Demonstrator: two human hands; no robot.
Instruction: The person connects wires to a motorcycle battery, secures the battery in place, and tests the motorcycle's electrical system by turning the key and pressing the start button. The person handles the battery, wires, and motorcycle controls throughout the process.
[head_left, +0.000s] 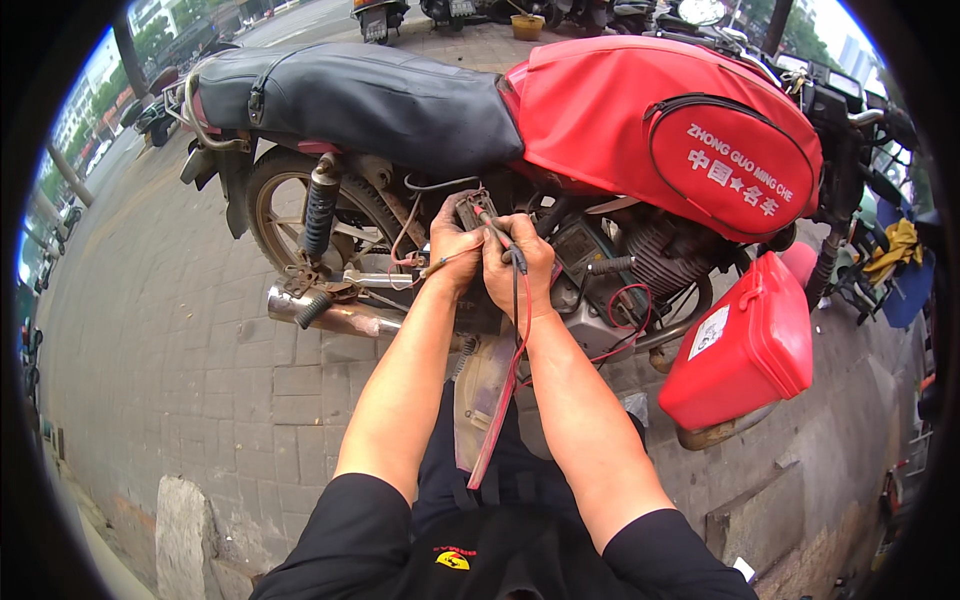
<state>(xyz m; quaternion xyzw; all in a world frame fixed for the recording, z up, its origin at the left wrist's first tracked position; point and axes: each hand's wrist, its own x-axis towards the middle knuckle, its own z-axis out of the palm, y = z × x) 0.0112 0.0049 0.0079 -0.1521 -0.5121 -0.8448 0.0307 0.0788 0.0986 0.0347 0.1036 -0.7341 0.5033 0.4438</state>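
My left hand grips a small dark electrical part, possibly a rectifier, beside the motorcycle's open side, below its black seat. In my right hand are a red test probe and a black test probe, held close together. The red tip points at the part; whether it touches is too small to tell. Red and black leads hang from the probes. A multimeter leans against the engine, to the right of my hands. Thin wires with connectors come out near my left wrist.
A worn side panel lies across my lap. At the right, a red plastic box is fixed by the front wheel. The exhaust pipe runs low at left. A stone slab rests on the brick pavement.
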